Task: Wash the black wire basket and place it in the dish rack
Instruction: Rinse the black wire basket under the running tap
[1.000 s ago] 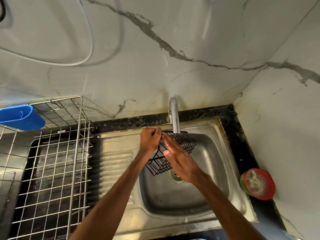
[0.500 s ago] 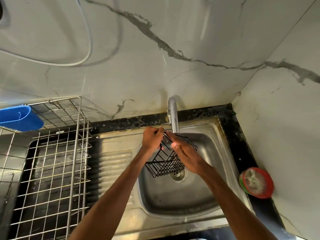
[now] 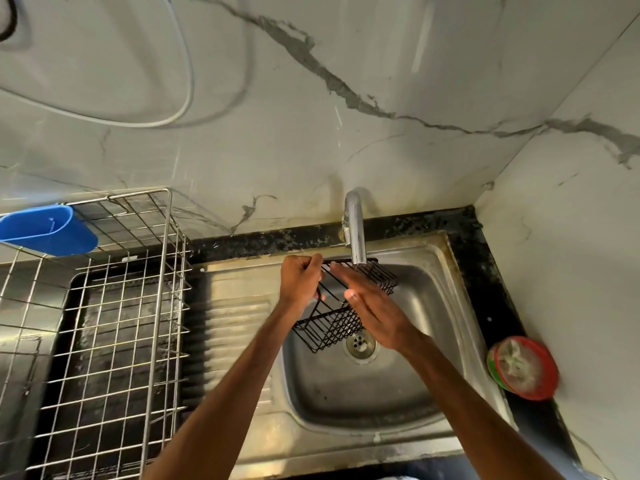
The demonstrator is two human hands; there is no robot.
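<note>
Gripping the basket by its left rim, the left hand holds it tilted over the sink under the tap. Right hand, fingers straight, seemingly rubs its wires. Rack stands left.

1. The sink sits in the back right corner of the counter, with its drainboard left of the basin and the faucet rising from the rear edge.
2. A wire basket hangs tilted over the basin, its far end under the faucet's spout and the drain just beside its near corner.
3. The left hand grips the basket's left rim; the right hand lies flat against its right side.
4. The dish rack stands left of the drainboard, with a cutlery holder at its rear left.
5. A round container rests on the counter right of the sink, beside the side wall.
</note>
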